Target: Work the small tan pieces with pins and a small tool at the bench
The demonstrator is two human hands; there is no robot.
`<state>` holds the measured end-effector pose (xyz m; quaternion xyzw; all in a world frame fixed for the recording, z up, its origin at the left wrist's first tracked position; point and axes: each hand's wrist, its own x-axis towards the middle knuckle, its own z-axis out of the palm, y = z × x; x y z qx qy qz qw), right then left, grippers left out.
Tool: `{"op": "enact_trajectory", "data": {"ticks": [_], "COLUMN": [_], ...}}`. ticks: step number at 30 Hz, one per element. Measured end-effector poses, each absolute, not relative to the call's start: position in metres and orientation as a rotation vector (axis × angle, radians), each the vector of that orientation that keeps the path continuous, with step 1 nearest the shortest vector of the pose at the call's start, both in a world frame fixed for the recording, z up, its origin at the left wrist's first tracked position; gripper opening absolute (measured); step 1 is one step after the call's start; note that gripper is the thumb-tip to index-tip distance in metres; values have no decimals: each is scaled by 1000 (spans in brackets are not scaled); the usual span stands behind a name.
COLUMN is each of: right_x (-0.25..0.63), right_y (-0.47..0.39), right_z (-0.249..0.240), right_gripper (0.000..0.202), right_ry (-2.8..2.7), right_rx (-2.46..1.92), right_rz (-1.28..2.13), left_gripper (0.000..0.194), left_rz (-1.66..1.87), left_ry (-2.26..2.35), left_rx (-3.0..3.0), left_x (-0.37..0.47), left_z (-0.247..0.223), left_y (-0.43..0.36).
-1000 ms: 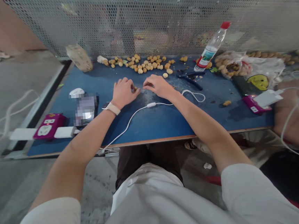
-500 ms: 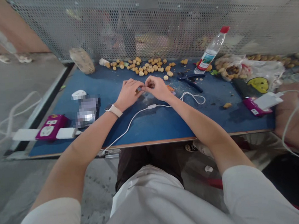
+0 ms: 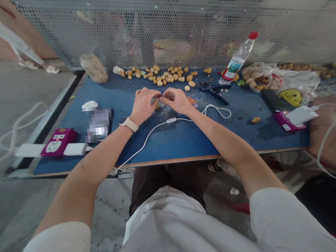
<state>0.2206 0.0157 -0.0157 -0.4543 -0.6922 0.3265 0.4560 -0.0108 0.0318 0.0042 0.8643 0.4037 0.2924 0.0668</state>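
Observation:
My left hand (image 3: 146,104) and my right hand (image 3: 176,101) meet over the middle of the blue table (image 3: 163,144), fingertips pinched together. What lies between the fingertips is too small and hidden to name. A bit of a tan nut-like piece (image 3: 156,106) shows just under the left fingers; whether it is held I cannot tell. Behind the hands lie several round tan nut-like pieces (image 3: 168,77) in a loose row. Pliers with dark blue handles (image 3: 217,95) rest right of my right hand. An orange scrap (image 3: 192,100) lies beside the right wrist.
A red-capped bottle (image 3: 233,66) stands by the mesh panel (image 3: 112,29). To the left are a phone (image 3: 99,124) and a purple power socket (image 3: 58,142). A white cable (image 3: 151,132) crosses under my right wrist. Another person's arm (image 3: 329,127) is at the right.
My fingertips have shifted slightly, and a tan piece now shows beneath the left fingers. In the background, a walking person's legs have moved to the right.

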Motion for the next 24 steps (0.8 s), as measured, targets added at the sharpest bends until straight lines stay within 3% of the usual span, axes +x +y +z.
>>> {"op": "enact_trajectory", "data": {"ticks": [7,15,24], "right_x": [212,214,217], "right_y": [1,3,2], "right_z": [-4,-6,-5], "right_gripper": [31,42,39], "right_ry": [-1702,-1694,-1711], "right_rx": [-1246,-1179,-1164], "right_rz": [852,820,844], "left_gripper": [27,27,23], "left_rz": [933,937,970], "left_ry": [1212,1252,1266], "left_rx": [2601,2588,2597], "left_x": [-12,-12,-13], "left_z": [3,5,1], "left_y": [34,32,34]}}
